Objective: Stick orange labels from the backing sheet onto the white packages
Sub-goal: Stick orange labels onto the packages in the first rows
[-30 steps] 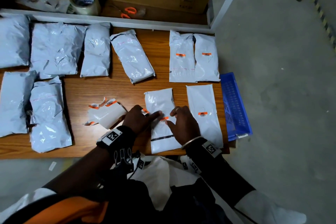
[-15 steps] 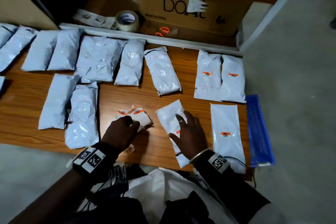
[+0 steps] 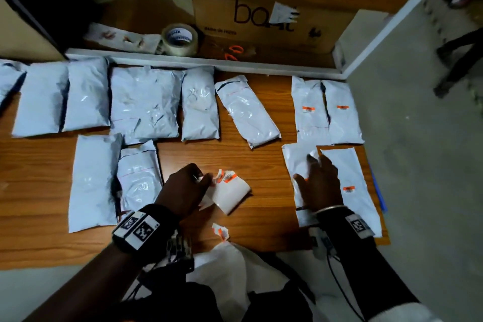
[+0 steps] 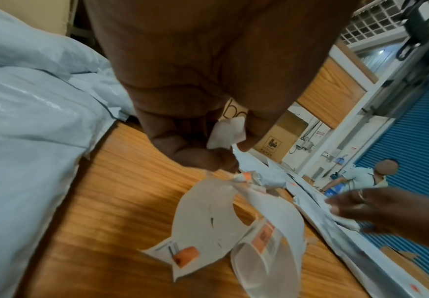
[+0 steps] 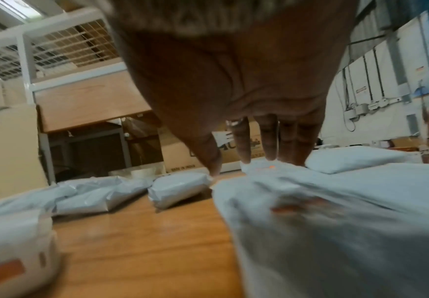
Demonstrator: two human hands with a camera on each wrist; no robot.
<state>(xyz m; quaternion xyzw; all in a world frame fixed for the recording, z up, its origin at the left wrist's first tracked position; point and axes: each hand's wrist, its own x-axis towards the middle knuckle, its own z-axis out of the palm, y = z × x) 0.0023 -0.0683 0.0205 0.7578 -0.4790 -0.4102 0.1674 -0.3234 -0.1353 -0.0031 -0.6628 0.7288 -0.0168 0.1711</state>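
My left hand pinches the curled white backing sheet at its top edge; in the left wrist view the backing sheet hangs from my fingers with orange labels on it. My right hand lies flat with straight fingers on a white package at the right front, and the right wrist view shows those fingers pressing the package. Beside it lies a labelled package. Two more labelled packages sit behind.
Several unlabelled white packages fill the left and middle of the wooden table. A torn backing scrap lies at the front edge. A tape roll, orange scissors and a cardboard box sit behind the rail. A blue tray edge shows at right.
Both hands left the freshly stuck label. My right hand slid that package right, next to the labelled one. My left hand went to the backing sheet and took hold of it.
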